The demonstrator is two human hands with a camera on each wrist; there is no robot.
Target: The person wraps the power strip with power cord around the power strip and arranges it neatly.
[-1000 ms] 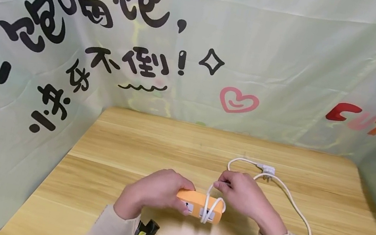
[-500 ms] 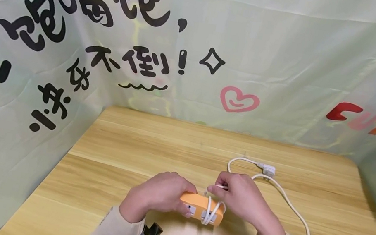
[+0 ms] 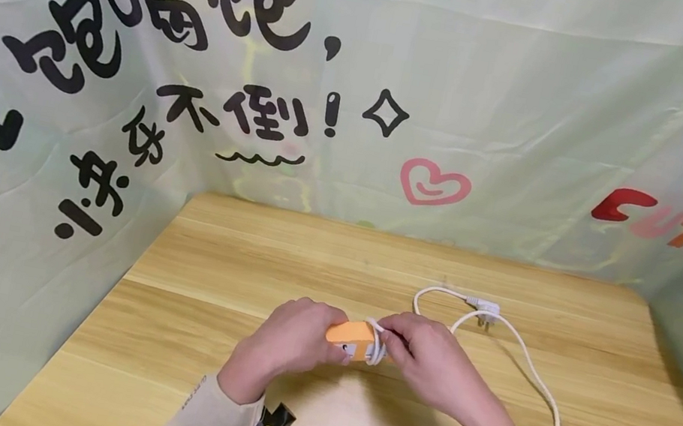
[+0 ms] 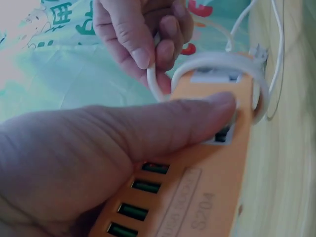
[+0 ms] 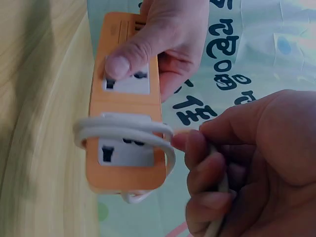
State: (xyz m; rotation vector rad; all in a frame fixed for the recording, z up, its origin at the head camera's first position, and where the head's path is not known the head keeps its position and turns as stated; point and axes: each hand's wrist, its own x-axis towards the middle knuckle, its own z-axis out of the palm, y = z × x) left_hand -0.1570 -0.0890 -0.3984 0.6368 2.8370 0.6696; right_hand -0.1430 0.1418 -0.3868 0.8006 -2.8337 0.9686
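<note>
An orange power strip with white socket faces and several USB slots is gripped at one end by my left hand. In the left wrist view its thumb lies across the socket side of the strip. White cord is looped around the strip's other end. Close beside that end, my right hand pinches the cord between thumb and fingers. More of the cord runs through its curled fingers in the right wrist view. The strip is held above the tabletop.
The cord's white plug lies on the wooden table behind the right hand. A slack loop of cord curves to the right, toward the right sleeve. Printed cloth stands along the table's back and sides.
Both hands and the power strip have risen away from the front of the table. My right hand has carried the cord over the strip's top, close against its end.
</note>
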